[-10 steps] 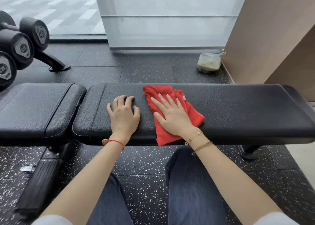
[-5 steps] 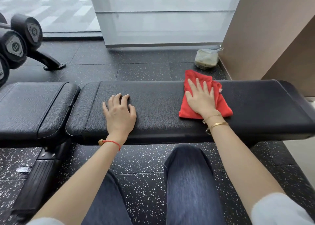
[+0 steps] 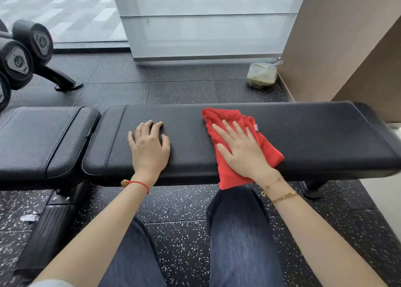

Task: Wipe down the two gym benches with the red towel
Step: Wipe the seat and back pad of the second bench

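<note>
A long black padded bench point(image 3: 314, 132) runs across the middle of the view. A second black pad point(image 3: 41, 139) adjoins it on the left, with a narrow gap between them. The red towel point(image 3: 227, 121) lies crumpled on the long bench, its lower end hanging over the near edge. My right hand point(image 3: 240, 150) presses flat on the towel, fingers spread. My left hand point(image 3: 149, 147) rests palm down on the bare bench pad to the left of the towel, holding nothing.
Black dumbbells point(image 3: 19, 56) sit on a rack at the far left. A clear plastic bag point(image 3: 261, 75) lies on the speckled rubber floor by the brown wall point(image 3: 338, 39). The bench's foot point(image 3: 312, 189) stands at the right. My knees are below the bench edge.
My right hand has slid the towel back leftward and toward the near edge, so the towel now hangs over it. My left hand has stayed in place.
</note>
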